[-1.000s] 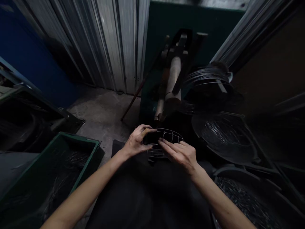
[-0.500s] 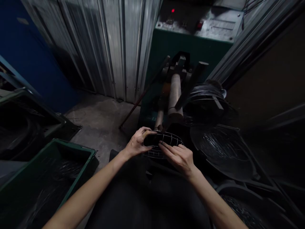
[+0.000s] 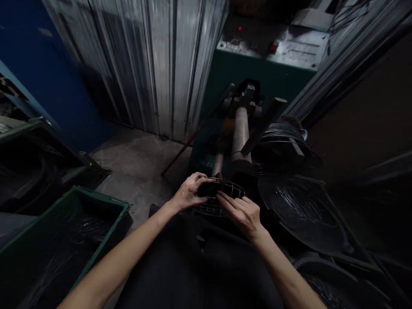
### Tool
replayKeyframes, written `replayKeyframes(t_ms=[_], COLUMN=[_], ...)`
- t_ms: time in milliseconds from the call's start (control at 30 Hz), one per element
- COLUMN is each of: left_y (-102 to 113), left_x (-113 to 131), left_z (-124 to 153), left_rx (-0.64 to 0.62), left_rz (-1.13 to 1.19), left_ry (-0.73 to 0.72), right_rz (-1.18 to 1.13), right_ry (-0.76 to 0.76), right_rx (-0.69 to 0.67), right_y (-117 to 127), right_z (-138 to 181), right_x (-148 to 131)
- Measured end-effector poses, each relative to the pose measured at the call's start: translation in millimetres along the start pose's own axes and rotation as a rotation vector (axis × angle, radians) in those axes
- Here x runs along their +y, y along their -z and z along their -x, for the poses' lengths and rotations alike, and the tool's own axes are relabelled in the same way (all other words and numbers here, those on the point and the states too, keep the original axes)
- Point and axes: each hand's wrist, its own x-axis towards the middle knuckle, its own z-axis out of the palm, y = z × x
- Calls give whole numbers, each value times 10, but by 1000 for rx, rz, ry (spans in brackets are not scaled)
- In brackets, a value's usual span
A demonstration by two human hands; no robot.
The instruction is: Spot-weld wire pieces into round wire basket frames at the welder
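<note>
A small round wire cage (image 3: pixel 222 195) sits just below the machine's metal rollers (image 3: pixel 240 133). My left hand (image 3: pixel 189 192) is curled round the cage's left rim, thumb on top. My right hand (image 3: pixel 241 212) rests on its near right side, with its fingers pressed against the wires. Both hands hold the cage at the foot of the green machine (image 3: pixel 257 73), whose panel shows small red lights.
A green crate (image 3: pixel 106 201) with tangled wire stands at the lower left. Stacks of wire pieces (image 3: pixel 283 137) and dark round trays (image 3: pixel 302 210) fill the right. Corrugated metal sheeting (image 3: pixel 154 64) forms the back wall. A thin rod (image 3: pixel 180 150) leans over bare concrete floor.
The view has tilted upward, bringing the machine's control panel into sight. Both hands stay on the wire cage, which now sits closer under the rollers.
</note>
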Motion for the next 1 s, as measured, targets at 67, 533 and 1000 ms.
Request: replayKeyframes(t_ms=[67,533,1000], left_y=[1,-66,-55], left_x=[-21,-139,243], left_z=[-16,253,500], left_rx=[-2,107,75], left_rz=[-13,22,104], left_ry=[-11,79,160], right_rz=[3,-181,-234], right_ry=[3,-789,-1824], right_rx=[6,-139,-773], right_y=[-29,888,1372], right_z=[18,1073,3084], right_x=[9,-509,-1121])
